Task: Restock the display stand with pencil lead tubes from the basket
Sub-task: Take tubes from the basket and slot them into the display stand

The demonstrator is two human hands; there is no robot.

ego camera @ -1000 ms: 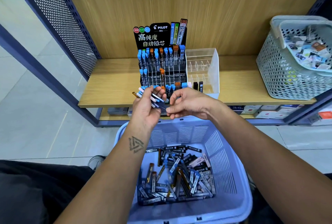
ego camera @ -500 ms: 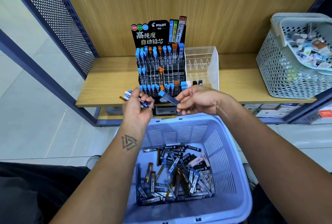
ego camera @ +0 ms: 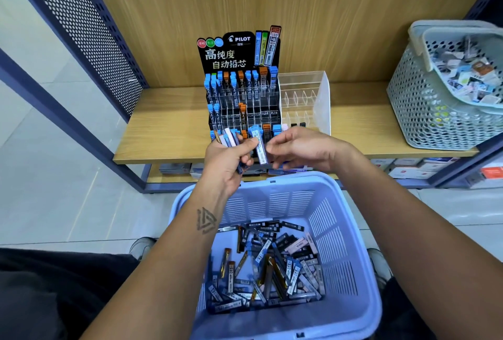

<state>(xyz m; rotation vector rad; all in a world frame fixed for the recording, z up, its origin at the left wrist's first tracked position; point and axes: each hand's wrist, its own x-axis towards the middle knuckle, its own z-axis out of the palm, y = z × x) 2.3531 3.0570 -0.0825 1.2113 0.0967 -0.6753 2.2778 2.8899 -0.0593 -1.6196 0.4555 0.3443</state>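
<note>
- Your left hand [ego camera: 231, 158] grips a fan of slim plastic lead tubes [ego camera: 228, 138].
- Your right hand [ego camera: 302, 149] pinches one blue-capped tube [ego camera: 260, 146] at the shelf's front edge, before the slotted display stand [ego camera: 242, 94].
- The ribbed lilac basket [ego camera: 340, 230] below holds loose tubes.

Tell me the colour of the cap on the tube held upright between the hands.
Blue cap on the tube, clearest in the head view.

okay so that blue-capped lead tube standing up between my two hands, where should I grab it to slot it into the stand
Pinch the blue-capped clear lead tube at mid-body with your right hand, coming from the right. It stands nearly upright, cap up; your left hand grips a bundle of tubes on its other side, and the bottom end stays free for a slot.
</note>
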